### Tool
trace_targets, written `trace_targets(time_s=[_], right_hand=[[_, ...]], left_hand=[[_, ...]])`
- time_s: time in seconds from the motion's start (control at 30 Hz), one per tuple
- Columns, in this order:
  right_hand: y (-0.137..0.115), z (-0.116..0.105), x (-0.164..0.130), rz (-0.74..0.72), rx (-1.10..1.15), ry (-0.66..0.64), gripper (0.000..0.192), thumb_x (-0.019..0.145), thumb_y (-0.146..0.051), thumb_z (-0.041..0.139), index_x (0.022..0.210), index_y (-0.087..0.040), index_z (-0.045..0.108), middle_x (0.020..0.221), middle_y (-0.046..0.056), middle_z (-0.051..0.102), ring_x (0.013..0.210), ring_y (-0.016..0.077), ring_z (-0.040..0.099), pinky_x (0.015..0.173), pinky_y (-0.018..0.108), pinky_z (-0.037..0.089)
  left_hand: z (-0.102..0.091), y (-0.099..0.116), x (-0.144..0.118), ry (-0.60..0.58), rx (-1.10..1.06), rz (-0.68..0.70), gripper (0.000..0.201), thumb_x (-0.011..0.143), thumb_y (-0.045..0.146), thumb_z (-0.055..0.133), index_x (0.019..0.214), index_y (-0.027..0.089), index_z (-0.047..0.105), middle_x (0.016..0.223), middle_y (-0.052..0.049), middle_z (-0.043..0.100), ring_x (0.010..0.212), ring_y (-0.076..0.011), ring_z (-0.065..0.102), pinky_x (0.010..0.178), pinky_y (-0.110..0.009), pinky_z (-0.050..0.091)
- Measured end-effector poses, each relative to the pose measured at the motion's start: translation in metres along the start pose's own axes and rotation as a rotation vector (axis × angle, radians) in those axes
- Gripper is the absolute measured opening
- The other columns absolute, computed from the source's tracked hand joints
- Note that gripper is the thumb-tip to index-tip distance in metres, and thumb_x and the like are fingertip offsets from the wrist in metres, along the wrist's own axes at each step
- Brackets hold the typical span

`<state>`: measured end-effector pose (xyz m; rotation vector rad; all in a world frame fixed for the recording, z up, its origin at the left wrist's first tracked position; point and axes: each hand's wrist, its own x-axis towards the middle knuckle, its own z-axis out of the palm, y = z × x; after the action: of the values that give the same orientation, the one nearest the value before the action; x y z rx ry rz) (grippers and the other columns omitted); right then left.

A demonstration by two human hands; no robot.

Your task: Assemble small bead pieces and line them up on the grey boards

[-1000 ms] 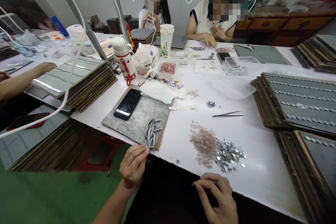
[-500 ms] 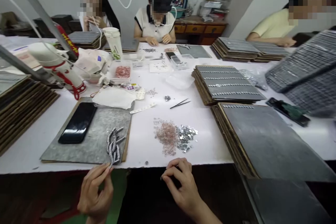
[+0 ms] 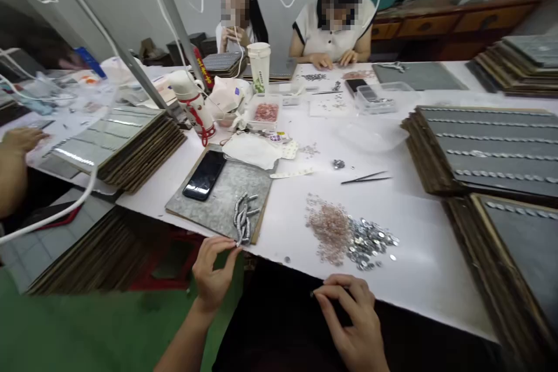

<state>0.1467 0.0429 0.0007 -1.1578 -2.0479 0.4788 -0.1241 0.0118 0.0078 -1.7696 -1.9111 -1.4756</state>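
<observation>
While your left hand sits at the lower middle of the frame, its fingers are pinched on the near end of the bundle of silvery strips, which lies on the grey board just above that hand, at the front edge of the white counter. A black phone rests on the same board, up and to the left of the bundle. Your right hand lies at the bottom of the frame, right of centre, below the counter edge over a dark surface; its fingers are curled inward, and you cannot tell whether they grip anything. Just above that hand on the counter lies a heap of pink beads touching a heap of silver sequins on its right. Tweezers lie further up, apart from both heaps. Stacks of boards fill the right of the frame. Two people sit at the far side, at the top centre.
</observation>
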Motion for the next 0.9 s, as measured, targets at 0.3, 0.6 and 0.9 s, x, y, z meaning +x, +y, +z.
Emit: trace_targets(time_s=[0.3, 0.6, 0.9], right_hand=[[0.004, 0.0, 0.0, -0.031, 0.001, 0.009, 0.012, 0.089, -0.033, 0.057, 0.084, -0.025, 0.064, 0.088, 0.003, 0.059, 0.087, 0.0187, 0.055, 0.076, 0.033, 0.038], [0.005, 0.002, -0.002, -0.032, -0.01, -0.002, 0.013, 0.089, -0.034, 0.057, 0.084, -0.026, 0.065, 0.089, 0.003, 0.06, 0.087, 0.0197, 0.055, 0.076, 0.034, 0.037], [0.003, 0.001, 0.001, -0.036, -0.02, 0.022, 0.013, 0.088, -0.034, 0.058, 0.082, -0.026, 0.066, 0.087, 0.002, 0.06, 0.085, 0.0186, 0.057, 0.074, 0.033, 0.039]], left_hand=[[-0.004, 0.004, 0.004, -0.033, -0.023, 0.008, 0.019, 0.077, 0.006, 0.072, 0.086, 0.02, 0.063, 0.08, -0.002, 0.066, 0.078, -0.0174, 0.062, 0.072, -0.033, 0.052], [-0.008, -0.001, 0.009, -0.216, 0.132, 0.044, 0.008, 0.088, 0.013, 0.057, 0.087, 0.02, 0.052, 0.085, -0.004, 0.058, 0.083, -0.0199, 0.056, 0.077, -0.035, 0.047], [-0.007, -0.006, 0.005, -0.32, 0.241, 0.019, 0.006, 0.093, 0.019, 0.047, 0.087, 0.021, 0.047, 0.09, -0.005, 0.055, 0.087, -0.0225, 0.053, 0.08, -0.037, 0.04]])
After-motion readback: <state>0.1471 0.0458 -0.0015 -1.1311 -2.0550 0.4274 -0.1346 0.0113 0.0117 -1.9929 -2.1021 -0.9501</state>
